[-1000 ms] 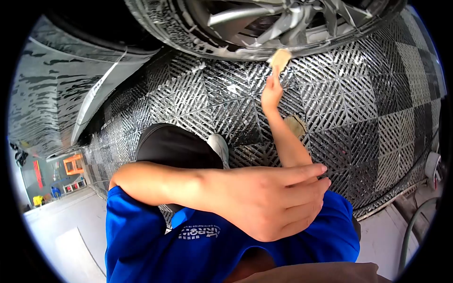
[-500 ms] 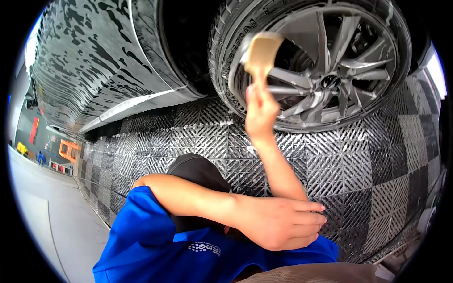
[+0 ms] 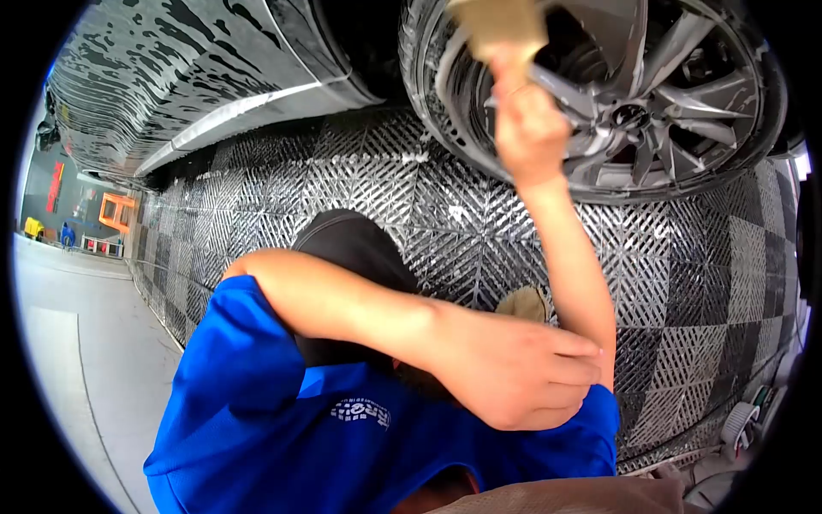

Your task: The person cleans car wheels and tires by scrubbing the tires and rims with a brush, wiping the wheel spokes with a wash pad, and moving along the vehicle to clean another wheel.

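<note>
My right hand [image 3: 531, 128] is closed around the handle of a wide, flat tan brush [image 3: 501, 30], blurred by motion. The brush is at the upper left part of a grey spoked car wheel [image 3: 632, 114], in front of rim and tyre. White foam streaks the spokes and the tyre [image 3: 437, 94]. Across my body lies my left hand [image 3: 522, 373], holding nothing, its fingers stretched out over my right arm near the elbow. The brush's top end is cut off by the view's edge.
A foam-covered car side panel [image 3: 188, 68] rises at the upper left. Wet black and grey grid tiles [image 3: 479, 214] cover the floor. My shoe [image 3: 524, 304] shows below the wheel. A round brush-like item [image 3: 741, 424] lies at the right edge; an orange frame [image 3: 114, 212] stands far left.
The brush and my right hand have moved up and right in the view. The wheel sits higher and further right as the camera shifts. My left hand stays over my right arm.
</note>
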Demonstrator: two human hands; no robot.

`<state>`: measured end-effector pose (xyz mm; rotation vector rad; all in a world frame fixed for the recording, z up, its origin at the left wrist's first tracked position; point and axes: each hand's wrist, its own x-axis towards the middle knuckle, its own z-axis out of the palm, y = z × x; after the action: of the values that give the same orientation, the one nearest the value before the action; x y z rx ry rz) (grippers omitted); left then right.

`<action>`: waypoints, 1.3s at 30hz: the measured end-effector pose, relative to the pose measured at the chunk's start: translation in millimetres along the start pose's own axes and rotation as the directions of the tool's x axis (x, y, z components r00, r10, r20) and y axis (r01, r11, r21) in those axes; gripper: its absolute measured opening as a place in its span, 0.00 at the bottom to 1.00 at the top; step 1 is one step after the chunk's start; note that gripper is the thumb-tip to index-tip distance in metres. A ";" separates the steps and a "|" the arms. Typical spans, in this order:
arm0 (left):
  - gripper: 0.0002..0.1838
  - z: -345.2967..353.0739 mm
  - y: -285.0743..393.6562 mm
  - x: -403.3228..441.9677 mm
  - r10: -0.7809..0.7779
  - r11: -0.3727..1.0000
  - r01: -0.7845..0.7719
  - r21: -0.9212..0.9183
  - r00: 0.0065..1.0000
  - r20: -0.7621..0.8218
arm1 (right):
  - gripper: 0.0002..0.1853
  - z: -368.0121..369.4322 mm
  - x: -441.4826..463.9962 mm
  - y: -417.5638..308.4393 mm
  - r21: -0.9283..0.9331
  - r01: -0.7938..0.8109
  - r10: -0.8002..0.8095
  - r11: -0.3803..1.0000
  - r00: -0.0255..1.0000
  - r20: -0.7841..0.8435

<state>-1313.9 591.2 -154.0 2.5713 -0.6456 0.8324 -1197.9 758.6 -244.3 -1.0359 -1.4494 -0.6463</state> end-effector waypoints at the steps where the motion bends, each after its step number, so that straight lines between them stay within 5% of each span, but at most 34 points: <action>1: 0.14 6.7 -1.2 2.6 0.030 0.998 -0.026 0.055 0.997 -0.072 | 0.29 0.8 -36.4 -5.9 0.032 -0.044 0.038 0.999 0.983 0.178; 4: 0.13 9.6 0.0 6.7 0.067 0.993 -0.057 0.099 0.992 -0.106 | 0.40 -11.5 -149.2 15.6 -0.001 -0.035 0.029 0.999 0.817 0.575; 6: 0.13 6.7 3.6 5.8 0.054 0.995 -0.049 0.087 0.997 -0.063 | 0.41 -49.5 -193.5 48.4 -0.166 0.096 0.099 0.981 0.489 0.867; 8: 0.12 5.7 4.6 3.9 0.058 0.994 -0.055 0.095 0.998 -0.025 | 0.42 -88.1 -221.2 92.5 -0.271 0.157 0.238 0.950 0.202 0.950; 13: 0.11 3.5 10.0 0.6 0.018 0.995 -0.011 0.101 0.997 -0.069 | 0.34 -130.6 -246.2 131.0 -0.341 0.222 0.363 0.914 -0.068 0.929; 14: 0.11 1.2 11.2 1.1 0.010 0.996 -0.004 0.093 0.998 -0.059 | 0.32 -116.7 -256.4 119.5 -0.348 0.195 0.351 0.917 0.017 0.936; 16: 0.11 5.0 11.2 2.9 0.042 0.993 -0.033 0.114 0.996 -0.078 | 0.26 -77.6 -254.6 91.2 -0.338 0.169 0.354 0.926 -0.073 0.932; 21: 0.12 10.3 10.1 9.5 0.055 0.994 -0.045 0.102 0.994 -0.099 | 0.26 -31.8 -76.0 -16.1 -0.049 0.077 0.007 0.996 0.474 0.881; 24: 0.15 2.5 6.4 7.9 0.029 1.000 -0.030 0.008 0.997 0.075 | 0.25 -41.1 22.2 -26.6 0.006 0.001 -0.005 1.000 0.707 0.707; 27: 0.14 3.7 2.5 7.3 0.080 0.986 -0.065 0.151 0.992 -0.093 | 0.30 -43.8 55.3 -27.1 0.028 -0.034 0.023 0.999 0.948 0.318; 31: 0.16 -3.2 2.1 7.3 0.048 0.999 -0.048 0.007 0.998 0.042 | 0.35 -9.3 -26.2 -46.4 -0.062 0.072 -0.026 0.995 0.836 0.549; 34: 0.14 -6.1 2.6 7.6 0.010 0.999 -0.009 -0.044 1.000 0.018 | 0.33 2.9 -128.0 -28.9 -0.068 0.079 0.024 0.995 0.464 0.886; 36: 0.14 -5.3 3.5 7.4 0.025 0.996 -0.025 -0.081 1.000 0.006 | 0.28 -8.5 -141.7 -15.0 -0.012 -0.020 0.017 1.000 0.275 0.961; 38: 0.13 -7.0 0.6 6.1 -0.031 0.997 0.029 -0.074 0.999 -0.030 | 0.26 -17.1 -101.3 -24.0 0.071 -0.228 0.029 0.971 0.407 0.913; 39: 0.13 -11.3 -2.0 6.0 -0.025 0.996 0.029 -0.088 0.998 0.054 | 0.24 -16.5 -67.7 -27.6 0.062 -0.195 0.042 0.979 0.488 0.872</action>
<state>-1313.7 596.2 -142.1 2.5233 -0.6469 0.7129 -1219.3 716.4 -302.4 -1.4161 -2.2313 0.1968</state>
